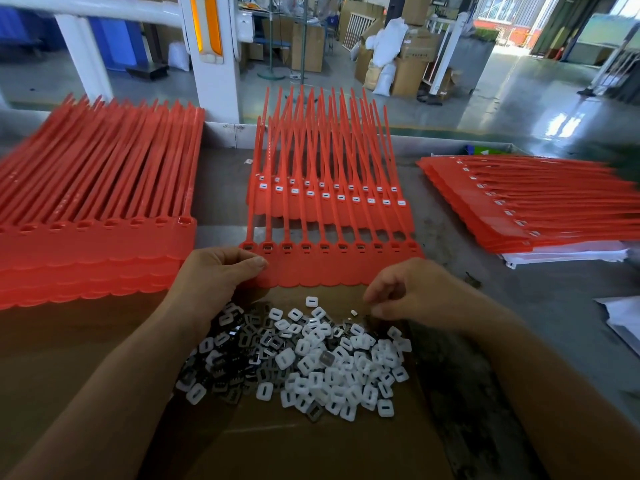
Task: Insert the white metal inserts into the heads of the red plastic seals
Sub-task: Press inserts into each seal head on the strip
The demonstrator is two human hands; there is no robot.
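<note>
Ten joined red seals (332, 268), tails toward 12 o'clock; our left hand (214, 275) pinches their edge; our right hand (415, 292) curls over white inserts (332, 368), grip unclear.

Your strip of red seals (329, 271) at twelve o'clock is smooth, glossy plastic. The white inserts (339, 368) look matt, and the dark clips (239, 344) at their nine o'clock glint like metal. They lie on matt brown cardboard (311, 445), and the grey tabletop (536, 278) is rough.
</note>
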